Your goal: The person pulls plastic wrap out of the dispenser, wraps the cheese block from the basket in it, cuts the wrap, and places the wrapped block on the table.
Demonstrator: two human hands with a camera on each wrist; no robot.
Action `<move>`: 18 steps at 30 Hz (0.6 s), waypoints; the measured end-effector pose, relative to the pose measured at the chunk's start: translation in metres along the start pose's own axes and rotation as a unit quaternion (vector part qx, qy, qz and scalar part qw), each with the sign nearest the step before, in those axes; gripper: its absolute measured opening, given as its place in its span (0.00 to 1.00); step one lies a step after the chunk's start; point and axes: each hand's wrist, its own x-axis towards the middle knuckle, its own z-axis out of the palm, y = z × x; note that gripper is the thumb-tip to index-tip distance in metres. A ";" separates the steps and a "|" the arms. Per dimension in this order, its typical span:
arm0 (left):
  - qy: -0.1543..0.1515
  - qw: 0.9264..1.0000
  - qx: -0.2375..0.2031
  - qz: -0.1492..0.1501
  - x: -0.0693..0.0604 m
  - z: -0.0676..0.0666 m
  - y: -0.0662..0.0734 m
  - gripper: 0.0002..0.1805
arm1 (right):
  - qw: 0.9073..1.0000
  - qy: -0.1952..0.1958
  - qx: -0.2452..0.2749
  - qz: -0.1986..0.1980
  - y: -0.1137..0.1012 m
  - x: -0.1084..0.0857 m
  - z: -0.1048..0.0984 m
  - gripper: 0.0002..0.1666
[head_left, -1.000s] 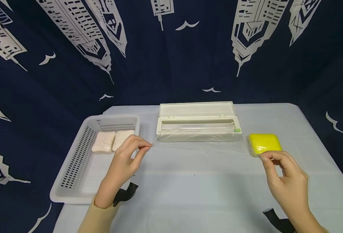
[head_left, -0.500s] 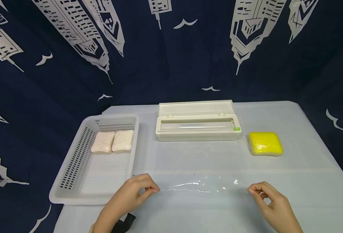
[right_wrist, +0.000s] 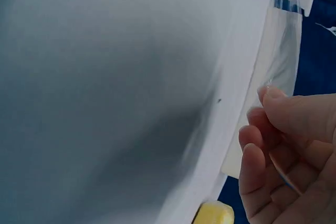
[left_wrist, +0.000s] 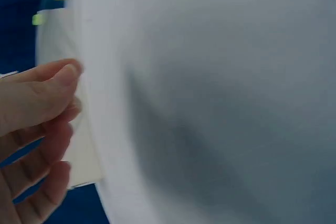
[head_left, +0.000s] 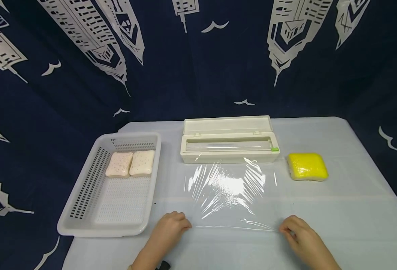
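White with glare now, only thin glints half a second ago: clear plastic film [head_left: 225, 185], spread from the open, cream, oblong plastic box [head_left: 230, 135], far centre, nearward over the pale desk [head_left: 346, 217]. Apparently drawn out, uncut. Pinched near left by the left hand [head_left: 170, 229], near right by the right hand [head_left: 301, 236]. Plain only in wrist views: thumb-to-forefinger grip, rest loosely bent. Only from the head: whole sheet.
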 end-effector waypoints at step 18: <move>-0.047 0.993 -0.040 -0.099 -0.006 0.018 0.001 0.09 | 0.995 -0.041 -0.086 0.023 -0.002 0.007 0.016 0.19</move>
